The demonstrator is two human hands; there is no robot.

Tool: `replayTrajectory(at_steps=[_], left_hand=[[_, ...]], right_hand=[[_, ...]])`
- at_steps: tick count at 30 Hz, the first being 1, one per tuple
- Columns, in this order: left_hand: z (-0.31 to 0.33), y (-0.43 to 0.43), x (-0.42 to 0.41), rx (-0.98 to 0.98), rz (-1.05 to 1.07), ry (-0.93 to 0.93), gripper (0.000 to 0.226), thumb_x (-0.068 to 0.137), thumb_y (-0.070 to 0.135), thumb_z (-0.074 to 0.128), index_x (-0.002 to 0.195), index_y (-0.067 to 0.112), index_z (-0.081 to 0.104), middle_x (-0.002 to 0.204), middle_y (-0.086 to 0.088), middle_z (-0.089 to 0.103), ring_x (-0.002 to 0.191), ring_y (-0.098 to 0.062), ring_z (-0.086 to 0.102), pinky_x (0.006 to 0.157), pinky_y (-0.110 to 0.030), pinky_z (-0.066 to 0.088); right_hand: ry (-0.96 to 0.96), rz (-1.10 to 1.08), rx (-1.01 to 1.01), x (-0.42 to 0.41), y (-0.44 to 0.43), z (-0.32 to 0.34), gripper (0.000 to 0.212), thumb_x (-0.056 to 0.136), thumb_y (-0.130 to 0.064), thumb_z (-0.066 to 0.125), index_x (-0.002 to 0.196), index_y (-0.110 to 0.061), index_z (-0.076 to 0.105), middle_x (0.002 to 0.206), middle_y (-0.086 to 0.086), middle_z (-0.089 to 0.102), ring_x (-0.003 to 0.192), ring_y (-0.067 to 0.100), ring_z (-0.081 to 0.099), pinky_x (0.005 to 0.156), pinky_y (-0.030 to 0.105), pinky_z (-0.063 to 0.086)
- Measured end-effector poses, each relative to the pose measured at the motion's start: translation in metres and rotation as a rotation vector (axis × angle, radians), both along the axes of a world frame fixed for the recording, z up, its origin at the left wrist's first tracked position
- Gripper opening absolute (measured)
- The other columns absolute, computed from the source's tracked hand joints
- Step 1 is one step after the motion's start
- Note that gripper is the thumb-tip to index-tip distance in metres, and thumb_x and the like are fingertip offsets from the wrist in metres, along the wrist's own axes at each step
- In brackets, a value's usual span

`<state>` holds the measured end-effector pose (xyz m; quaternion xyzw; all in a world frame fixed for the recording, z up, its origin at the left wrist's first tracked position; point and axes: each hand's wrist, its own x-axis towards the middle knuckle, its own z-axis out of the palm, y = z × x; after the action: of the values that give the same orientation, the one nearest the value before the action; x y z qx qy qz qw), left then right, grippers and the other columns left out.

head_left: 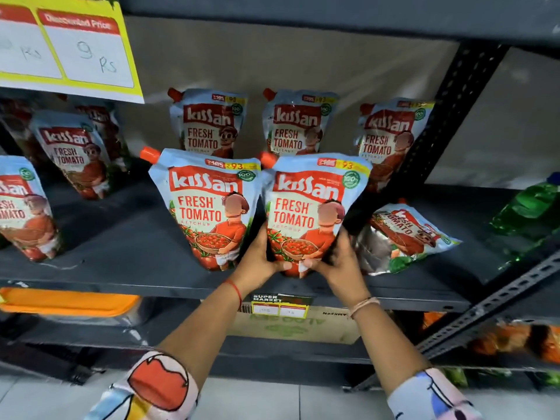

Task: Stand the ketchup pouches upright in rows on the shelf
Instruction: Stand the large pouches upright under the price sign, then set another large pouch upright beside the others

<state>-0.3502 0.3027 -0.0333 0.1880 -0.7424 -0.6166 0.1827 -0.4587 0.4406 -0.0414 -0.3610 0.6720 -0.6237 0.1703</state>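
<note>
Dark metal store shelf with beige back panel, perforated upright post up and right of the hands. Big yellow price sign hangs far up-left of the left hand. Cardboard box on the lower shelf just below both wrists. Green packet well right of the right hand. Held ketchup pouch upright at the shelf front edge, gripped at its base from both sides: left hand closed around the lower left corner, right hand closed around the lower right corner, thumbs on the front. Second front pouch upright just left of the left hand, touching the held one. Three back pouches stand in a row above and behind the hands. Fallen pouch lies flat just right of the right hand. More pouches stand far left of the left hand. Small price tag on the shelf lip between the wrists
</note>
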Motion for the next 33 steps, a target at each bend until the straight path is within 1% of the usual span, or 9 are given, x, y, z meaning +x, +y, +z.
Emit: replayTrajectory(at_steps=[3,7,9,18,23,26,28,30,33], left_hand=[[-0.012,-0.002,0.003,0.007,0.008,-0.042,0.087,0.068,0.004,0.073,0.125,0.041,0.017,0.12,0.026,0.04,0.121,-0.004,0.036,0.099,-0.02,0.03],[-0.015,-0.004,0.004,-0.022,-0.004,-0.091,0.09,0.069,0.007,0.074,0.138,0.025,0.019,0.129,0.008,0.04,0.127,-0.012,0.035,0.108,-0.033,0.029],[-0.015,-0.003,0.004,-0.054,0.002,-0.097,0.087,0.068,0.008,0.074,0.138,0.019,0.023,0.128,0.007,0.042,0.127,-0.016,0.037,0.108,-0.034,0.03],[-0.008,0.011,0.016,-0.253,0.096,-0.07,0.071,0.073,0.015,0.072,0.133,0.012,0.034,0.136,-0.01,0.049,0.126,-0.02,0.043,0.102,-0.03,0.035],[-0.027,0.078,0.066,-0.592,0.356,-0.065,0.053,0.086,0.046,0.044,0.121,0.007,0.049,0.122,-0.019,0.054,0.116,-0.024,0.042,0.101,-0.026,0.029],[-0.02,0.111,0.046,-0.666,0.149,0.006,0.053,0.088,0.047,0.037,0.115,0.005,0.056,0.118,-0.015,0.058,0.114,-0.016,0.041,0.101,-0.03,0.032],[-0.002,0.129,0.008,-0.618,0.146,0.091,0.049,0.087,0.042,0.042,0.116,0.005,0.055,0.12,-0.012,0.057,0.116,-0.012,0.042,0.104,-0.019,0.03],[0.014,0.144,-0.037,-0.382,0.192,0.077,0.056,0.086,0.047,0.042,0.126,0.007,0.046,0.13,-0.012,0.052,0.119,-0.008,0.039,0.103,-0.011,0.024],[0.022,0.151,-0.093,0.133,0.339,-0.089,0.069,0.086,0.054,0.04,0.138,0.01,0.03,0.147,-0.015,0.035,0.135,-0.025,0.03,0.115,-0.037,0.022]], right_hand=[[0.014,0.026,0.093,0.0,-0.002,-0.009,0.063,0.068,-0.031,0.072,0.12,-0.041,0.039,0.114,-0.02,0.058,0.11,-0.002,0.054,0.095,0.033,0.046],[0.072,0.036,0.176,-0.001,-0.002,-0.006,0.06,0.074,-0.028,0.067,0.121,-0.034,0.031,0.11,-0.027,0.051,0.099,-0.02,0.049,0.084,0.002,0.04],[0.088,0.034,0.197,0.0,-0.002,-0.005,0.06,0.078,-0.021,0.067,0.124,-0.029,0.03,0.111,-0.022,0.051,0.1,-0.013,0.05,0.08,-0.003,0.037],[0.182,-0.067,0.248,0.022,0.011,0.001,0.071,0.078,-0.011,0.067,0.136,-0.014,0.026,0.135,0.002,0.043,0.126,0.011,0.037,0.101,0.017,0.03],[0.305,-0.445,0.148,0.066,0.058,-0.021,0.044,0.084,-0.029,0.06,0.123,-0.015,0.046,0.128,0.004,0.042,0.121,0.005,0.038,0.103,0.013,0.03],[0.015,-0.828,-0.094,0.046,0.076,-0.011,0.038,0.081,-0.016,0.064,0.116,-0.009,0.05,0.115,0.006,0.043,0.103,0.018,0.05,0.091,0.028,0.042],[-0.289,-0.925,-0.146,0.015,0.084,0.008,0.04,0.081,-0.015,0.064,0.116,-0.004,0.047,0.111,0.01,0.046,0.1,0.025,0.053,0.089,0.035,0.044],[-0.594,-0.811,-0.136,-0.014,0.091,0.024,0.034,0.082,-0.017,0.063,0.11,-0.007,0.047,0.115,0.013,0.051,0.104,0.026,0.054,0.093,0.038,0.045],[-0.87,-0.568,-0.097,-0.04,0.093,0.038,0.017,0.085,-0.018,0.059,0.1,-0.015,0.052,0.104,0.01,0.058,0.082,0.016,0.055,0.071,0.032,0.046]])
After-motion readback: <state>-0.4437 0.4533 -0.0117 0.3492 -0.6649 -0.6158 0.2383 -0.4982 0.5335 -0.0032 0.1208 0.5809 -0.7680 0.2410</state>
